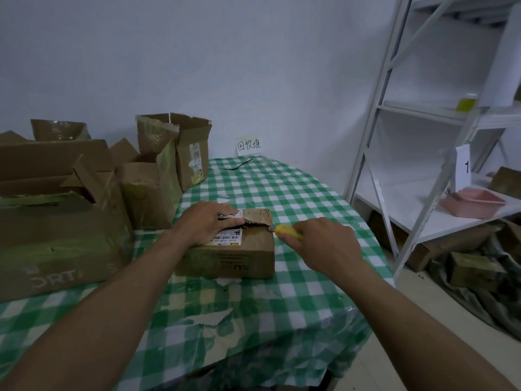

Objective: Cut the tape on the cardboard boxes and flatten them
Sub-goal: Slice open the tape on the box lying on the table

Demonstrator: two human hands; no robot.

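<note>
Small box (pixel 239 258) sits mid-worktop (pixel 282 306), nearer the right edge. It's closed except for a torn, lifted flap at its far-right top corner. Shipping label (pixel 228 237) is on the lid.

Your left grip (pixel 207 221) presses flat on the lid, fingers fairly straight, holding nothing. Your right grip (pixel 327 244) is wrapped round the yellow knife (pixel 287 231). The blade barely shows and sits right at the box's top right edge by the seam.

Risks, my read:
- The cut line runs toward your left fingertips. A slip along the seam lands there, so move them off that line.
- The torn flap could snag the blade instead of the tape and make it jerk.
- The box sits on loose checked cloth. A sideways push may slide it or bunch the cloth.
- Contents unknown, so keep the cut shallow.

Containers:
- Small box: inside hidden.
- Big box (pixel 56 249) at the left edge: top open, flaps up, interior not visible.
- Medium box (pixel 149 193) and tall box (pixel 191 153) toward the far left corner: both have flaps open, insides hidden.
- Pink basin (pixel 473 204) on the shelf rack (pixel 423 108) beyond the right edge: can't see into it.

Nothing on the worktop looks flattened yet, with at least 4 boxes left to do.
</note>
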